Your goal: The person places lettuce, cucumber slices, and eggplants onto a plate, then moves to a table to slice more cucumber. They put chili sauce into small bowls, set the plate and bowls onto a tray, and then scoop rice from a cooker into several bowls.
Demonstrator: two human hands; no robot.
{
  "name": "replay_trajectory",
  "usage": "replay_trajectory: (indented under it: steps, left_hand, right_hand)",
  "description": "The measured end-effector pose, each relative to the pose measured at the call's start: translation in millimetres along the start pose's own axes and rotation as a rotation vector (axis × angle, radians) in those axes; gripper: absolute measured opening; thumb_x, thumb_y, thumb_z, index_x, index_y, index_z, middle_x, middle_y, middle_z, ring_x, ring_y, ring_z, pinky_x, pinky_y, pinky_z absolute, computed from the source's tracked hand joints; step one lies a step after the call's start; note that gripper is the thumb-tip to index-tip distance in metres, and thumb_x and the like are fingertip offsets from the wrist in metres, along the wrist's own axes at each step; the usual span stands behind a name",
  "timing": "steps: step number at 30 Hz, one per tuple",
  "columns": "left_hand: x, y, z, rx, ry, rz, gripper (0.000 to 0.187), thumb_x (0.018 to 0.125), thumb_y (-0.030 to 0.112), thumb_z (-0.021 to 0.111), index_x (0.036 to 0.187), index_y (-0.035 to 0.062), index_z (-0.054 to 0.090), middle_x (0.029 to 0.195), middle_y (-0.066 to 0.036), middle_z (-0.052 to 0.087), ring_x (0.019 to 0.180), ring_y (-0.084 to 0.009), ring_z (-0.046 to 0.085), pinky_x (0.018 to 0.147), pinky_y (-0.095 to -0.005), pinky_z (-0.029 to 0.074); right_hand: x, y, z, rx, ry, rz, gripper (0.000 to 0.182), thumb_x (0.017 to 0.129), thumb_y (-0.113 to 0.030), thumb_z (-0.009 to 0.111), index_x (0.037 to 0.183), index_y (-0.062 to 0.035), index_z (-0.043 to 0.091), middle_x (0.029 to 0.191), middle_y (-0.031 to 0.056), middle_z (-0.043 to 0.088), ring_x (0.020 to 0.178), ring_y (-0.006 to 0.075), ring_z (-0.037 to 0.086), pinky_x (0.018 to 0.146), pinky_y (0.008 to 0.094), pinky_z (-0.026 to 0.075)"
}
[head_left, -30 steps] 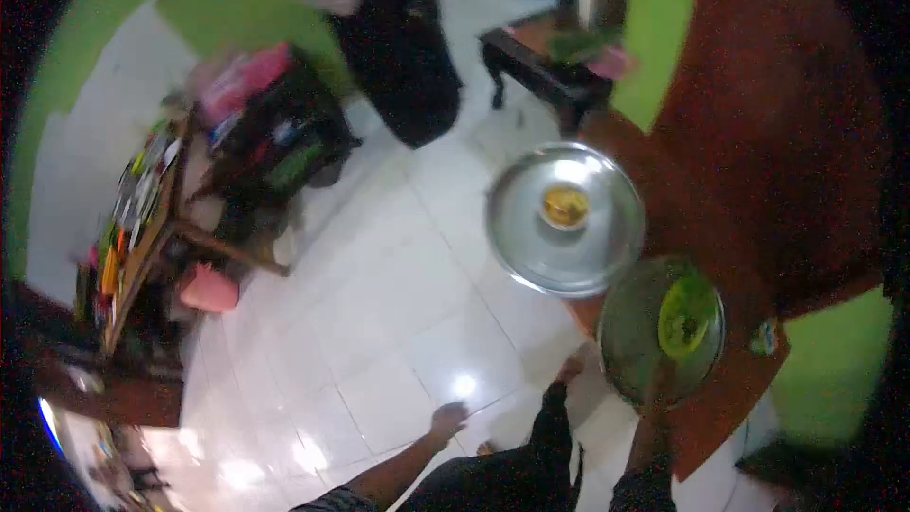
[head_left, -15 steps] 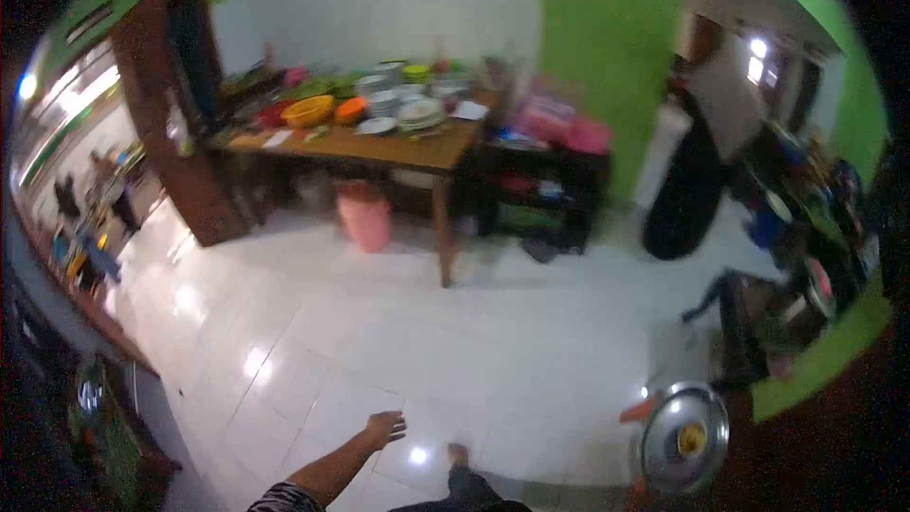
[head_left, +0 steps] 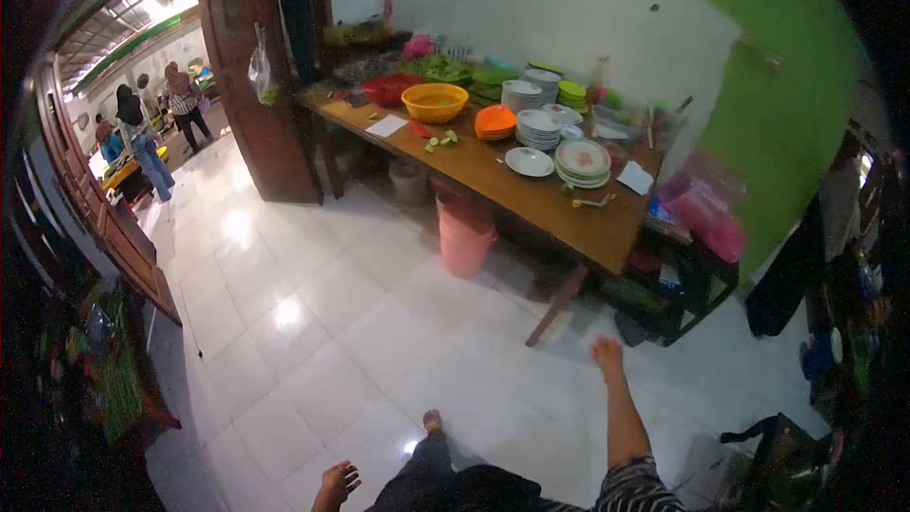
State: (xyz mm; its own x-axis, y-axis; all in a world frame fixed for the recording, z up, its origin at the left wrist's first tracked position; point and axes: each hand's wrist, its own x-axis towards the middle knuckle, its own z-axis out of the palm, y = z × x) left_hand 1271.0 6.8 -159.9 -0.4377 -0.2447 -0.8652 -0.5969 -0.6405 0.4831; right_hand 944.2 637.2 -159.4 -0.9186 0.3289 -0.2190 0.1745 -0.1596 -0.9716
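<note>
My left hand [head_left: 338, 485] hangs low at the bottom edge, its fingers loosely apart and nothing in them. In front of me on the right, my right hand [head_left: 607, 357] is stretched forward with nothing visible in it; its fingers are slightly blurred but look loosely spread. It appears nearest to the leg of a wooden table [head_left: 559, 223], without touching it. On that table stand a yellow basin [head_left: 434, 104], a red basin [head_left: 390, 88], orange bowls [head_left: 495, 121], stacked white plates [head_left: 537, 130] and a plate stack with a pinkish pattern [head_left: 582, 160].
A pink bin [head_left: 464, 237] stands under the table. Right of it is a low dark shelf [head_left: 697, 299] with pink bags [head_left: 706, 213] on top. Through the open doorway on the left, people [head_left: 145, 137] stand in another room. White tiles [head_left: 322, 360] cover the floor.
My view has turned left and come closer to the table. My right hand has come into clear view; my left hand sits lower. The round metal lid at the right is out of view.
</note>
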Motion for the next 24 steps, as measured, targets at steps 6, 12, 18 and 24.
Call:
replay_trajectory:
  steps: [6,12,18,24]
  left_hand:
    - [118,152,92,-0.027,-0.079,0.026,0.026,0.083,0.021,0.053,0.104,0.0065,0.051,0.094,-0.009,0.055,0.084,-0.0257,0.055,0.072,-0.0406,0.049]
    - [130,388,286,0.046,-0.313,0.322,0.033,0.084,0.018,0.050,0.114,0.0045,0.047,0.108,-0.010,0.053,0.099,-0.0254,0.052,0.082,-0.0386,0.045]
    - [196,520,341,0.000,-0.334,0.445,0.036,0.084,0.023,0.051,0.116,0.0064,0.047,0.115,-0.012,0.050,0.107,-0.0267,0.047,0.088,-0.0398,0.040]
    - [226,580,329,-0.139,-0.207,0.367,0.044,0.081,0.025,0.056,0.120,0.0085,0.044,0.112,-0.009,0.050,0.104,-0.0269,0.045,0.085,-0.0391,0.038]
  right_hand:
    - [18,-173,275,-0.384,-0.568,-0.066,0.029,0.089,-0.026,0.049,0.106,-0.0031,0.055,0.083,0.0071,0.061,0.069,0.0142,0.058,0.063,0.0278,0.049]
    - [163,-281,324,-0.092,-0.310,-0.273,0.015,0.084,-0.011,0.054,0.094,0.0005,0.058,0.069,0.0069,0.058,0.053,0.0141,0.051,0.048,0.0276,0.043]
    - [387,-315,337,-0.907,0.509,-0.810,0.031,0.080,-0.026,0.055,0.082,0.0042,0.059,0.070,0.0147,0.061,0.064,0.0263,0.058,0.059,0.0348,0.046]
    - [497,-291,333,-1.160,0.779,-0.347,0.053,0.068,-0.044,0.062,0.082,0.0069,0.062,0.084,0.0259,0.060,0.083,0.0397,0.058,0.073,0.0436,0.045]
